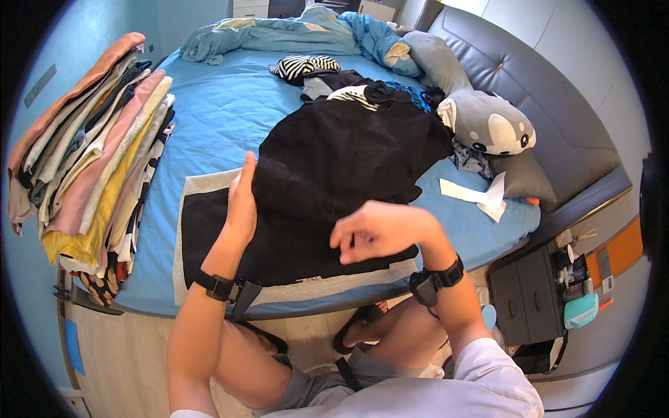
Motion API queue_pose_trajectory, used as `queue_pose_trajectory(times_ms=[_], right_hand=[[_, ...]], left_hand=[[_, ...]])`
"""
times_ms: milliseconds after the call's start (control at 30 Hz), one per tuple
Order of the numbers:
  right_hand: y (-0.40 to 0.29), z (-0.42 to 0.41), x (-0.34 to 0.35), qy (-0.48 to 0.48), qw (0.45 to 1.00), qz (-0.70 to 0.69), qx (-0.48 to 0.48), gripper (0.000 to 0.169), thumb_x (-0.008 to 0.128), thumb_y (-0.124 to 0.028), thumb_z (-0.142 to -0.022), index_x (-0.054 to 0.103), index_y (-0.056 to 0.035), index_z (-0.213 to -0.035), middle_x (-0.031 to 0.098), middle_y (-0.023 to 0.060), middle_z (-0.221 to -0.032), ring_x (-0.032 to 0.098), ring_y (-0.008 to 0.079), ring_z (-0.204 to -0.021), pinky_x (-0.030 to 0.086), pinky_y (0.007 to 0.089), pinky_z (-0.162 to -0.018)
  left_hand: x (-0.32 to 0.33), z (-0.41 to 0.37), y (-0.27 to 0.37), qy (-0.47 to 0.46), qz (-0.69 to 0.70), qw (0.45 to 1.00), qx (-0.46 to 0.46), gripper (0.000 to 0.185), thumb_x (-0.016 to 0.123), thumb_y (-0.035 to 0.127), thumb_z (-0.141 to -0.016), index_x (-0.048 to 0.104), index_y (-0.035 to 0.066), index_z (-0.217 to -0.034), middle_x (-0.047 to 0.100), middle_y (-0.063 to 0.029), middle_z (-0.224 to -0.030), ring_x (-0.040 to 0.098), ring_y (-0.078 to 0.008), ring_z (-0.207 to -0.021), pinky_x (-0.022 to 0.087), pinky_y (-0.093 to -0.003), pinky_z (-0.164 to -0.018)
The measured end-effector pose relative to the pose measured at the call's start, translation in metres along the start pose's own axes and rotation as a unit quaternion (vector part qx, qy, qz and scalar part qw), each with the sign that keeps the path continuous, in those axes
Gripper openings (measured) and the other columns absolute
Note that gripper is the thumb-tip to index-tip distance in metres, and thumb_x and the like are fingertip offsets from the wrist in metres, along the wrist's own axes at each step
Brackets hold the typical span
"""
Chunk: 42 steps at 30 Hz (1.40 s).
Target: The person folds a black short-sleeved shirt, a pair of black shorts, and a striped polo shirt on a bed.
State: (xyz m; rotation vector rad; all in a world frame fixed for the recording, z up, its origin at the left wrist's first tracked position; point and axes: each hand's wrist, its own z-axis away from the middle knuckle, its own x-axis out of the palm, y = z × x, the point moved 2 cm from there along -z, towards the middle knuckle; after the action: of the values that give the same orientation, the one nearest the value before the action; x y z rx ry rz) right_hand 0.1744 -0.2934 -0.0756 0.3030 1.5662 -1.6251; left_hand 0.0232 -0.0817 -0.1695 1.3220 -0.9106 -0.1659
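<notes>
A black garment lies spread on the bed in front of me. Beneath its near part is a light grey cloth, showing along the left and front edges. My left hand is held edge-on, fingers straight, at the left side of the black fabric; contact is hard to judge. Over the middle of the near part hovers my right hand, slightly blurred, fingers loosely curled, with nothing visible between them. Both wrists wear black straps with small devices.
A tall row of folded clothes stands at the left on the blue bedsheet. Behind the garment are crumpled striped clothes and a bunched quilt. To the right are a plush toy, white paper strips and a dark nightstand.
</notes>
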Motion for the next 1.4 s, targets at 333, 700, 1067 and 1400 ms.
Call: queue_pose_trajectory(times_ms=[333, 700, 1067, 1400], right_hand=[[0.060, 0.008, 0.037, 0.010, 0.994, 0.061, 0.088, 0.041, 0.079, -0.031, -0.086, 0.064, 0.0006, -0.107, 0.071, 0.0148, -0.091, 0.071, 0.0304, -0.079, 0.055, 0.0389, -0.070], [0.062, -0.023, 0.064, -0.047, 0.967, 0.177, 0.180, 0.093, 0.089, -0.044, -0.069, 0.049, 0.0067, -0.136, 0.062, 0.0271, -0.118, 0.062, 0.0430, -0.114, 0.050, 0.0473, -0.097], [0.072, -0.027, 0.023, 0.339, 0.918, 0.121, 0.168, 0.099, 0.073, -0.069, -0.080, 0.047, 0.0006, -0.145, 0.045, 0.0403, -0.142, 0.046, 0.0513, -0.132, 0.037, 0.0485, -0.113], [0.107, 0.080, 0.016, 0.100, 0.962, 0.067, 0.244, 0.059, 0.069, -0.052, -0.092, 0.071, -0.0007, -0.120, 0.072, 0.0212, -0.117, 0.069, 0.0346, -0.109, 0.054, 0.0401, -0.092]], left_hand=[[0.008, -0.034, 0.002, -0.066, 0.108, 0.974, -0.187, 0.055, 0.054, 0.050, -0.102, 0.066, -0.002, -0.115, 0.074, -0.0121, -0.114, 0.071, -0.0225, -0.105, 0.056, -0.0354, -0.091], [0.029, -0.070, 0.054, -0.062, -0.103, 0.990, -0.077, 0.005, 0.062, 0.006, -0.088, 0.064, 0.004, -0.093, 0.067, -0.0052, -0.092, 0.066, -0.0183, -0.086, 0.056, -0.0336, -0.088], [0.099, -0.061, 0.276, -0.222, -0.157, 0.882, 0.386, 0.023, 0.065, 0.005, -0.095, 0.067, 0.002, -0.117, 0.070, -0.0091, -0.115, 0.063, -0.0173, -0.113, 0.042, -0.0300, -0.109], [-0.054, 0.184, 0.137, -0.148, -0.441, 0.877, 0.124, 0.082, 0.065, 0.045, -0.090, 0.040, -0.004, -0.150, 0.047, -0.0184, -0.150, 0.046, -0.0278, -0.140, 0.035, -0.0411, -0.118]])
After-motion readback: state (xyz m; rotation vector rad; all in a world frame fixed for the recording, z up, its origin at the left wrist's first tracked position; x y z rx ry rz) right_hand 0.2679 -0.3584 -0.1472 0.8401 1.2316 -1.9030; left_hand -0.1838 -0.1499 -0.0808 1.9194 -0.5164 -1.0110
